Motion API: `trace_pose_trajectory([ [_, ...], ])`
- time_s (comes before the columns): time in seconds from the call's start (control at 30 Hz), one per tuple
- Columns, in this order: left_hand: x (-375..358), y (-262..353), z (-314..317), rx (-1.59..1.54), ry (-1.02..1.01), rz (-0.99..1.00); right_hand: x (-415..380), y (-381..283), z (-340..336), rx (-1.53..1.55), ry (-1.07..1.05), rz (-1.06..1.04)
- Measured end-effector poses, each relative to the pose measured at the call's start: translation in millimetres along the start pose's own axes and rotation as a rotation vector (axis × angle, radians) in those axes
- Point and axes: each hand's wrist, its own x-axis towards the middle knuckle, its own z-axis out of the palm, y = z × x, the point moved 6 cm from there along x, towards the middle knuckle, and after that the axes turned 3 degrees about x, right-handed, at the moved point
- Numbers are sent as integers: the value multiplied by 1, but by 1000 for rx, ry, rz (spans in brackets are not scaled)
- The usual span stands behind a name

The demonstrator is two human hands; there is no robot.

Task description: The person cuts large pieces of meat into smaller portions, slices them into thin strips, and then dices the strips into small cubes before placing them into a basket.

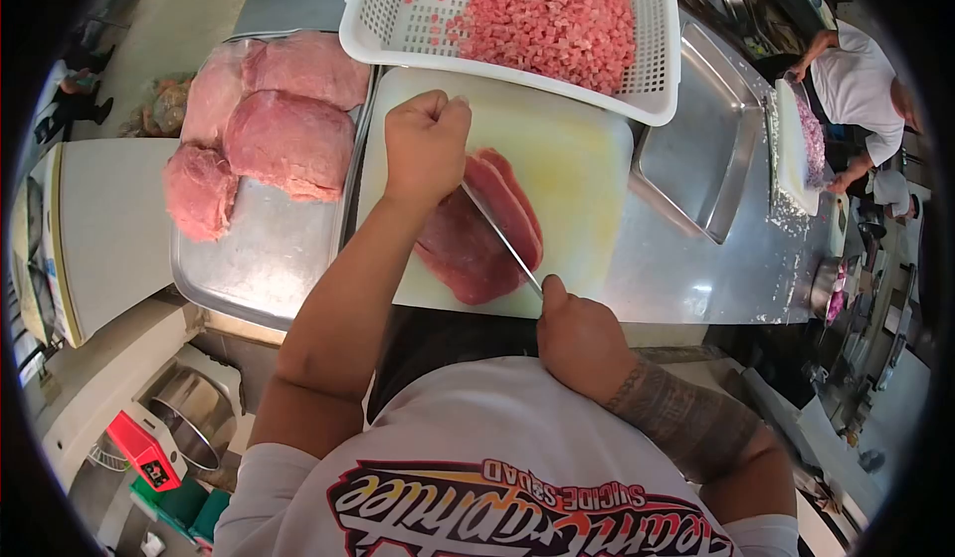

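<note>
A piece of raw meat [461, 251] lies on the white cutting board [582, 184], with a cut running along its right side and a slice standing beside it. My right hand [585, 343] is closed around the handle of a knife [505, 240], near the board's front edge. The narrow blade runs up and left across the meat along the cut. At the far left end of the blade my left hand [428, 146] is closed like a fist, next to the meat's upper edge. Whatever is inside its fingers is hidden.
Left of the board, a metal tray [264, 259] bears several large meat pieces [288, 139]. A white perforated basket [657, 104] of diced meat overlaps the board's far edge. To the right are a steel pan [696, 149] and another person [860, 80] holding a board of chopped onion.
</note>
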Motion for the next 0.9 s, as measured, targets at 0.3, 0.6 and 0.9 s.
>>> trace_pose_trajectory([
  [0.3,31,-43,-15,-142,-31,-11,44,3,38,-31,160,-20],
  [0.6,27,14,-33,410,193,301,32,-15,-6,0,291,-148],
  [0.9,-132,-30,-59,749,65,437,-45,36,61,-27,188,-45],
])
